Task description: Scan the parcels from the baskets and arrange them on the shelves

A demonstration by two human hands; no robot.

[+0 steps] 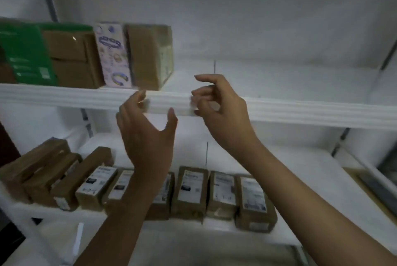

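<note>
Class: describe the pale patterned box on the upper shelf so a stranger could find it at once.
Look at the upper white shelf, left end, where a row of boxes stands. Second from the right is the pale lilac box, upright between brown cardboard boxes; only it has colourful ring pictures.

Labels on the parcels [190,188] are too blurred to read.

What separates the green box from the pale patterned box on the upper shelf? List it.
The green box is dark green; the pale patterned box is lilac-white with ring-like pictures. The green box shows a broad face, the pale patterned box a narrow one. The green box sits further left; the pale patterned box stands between brown boxes. Both stand upright on the upper shelf.
</note>
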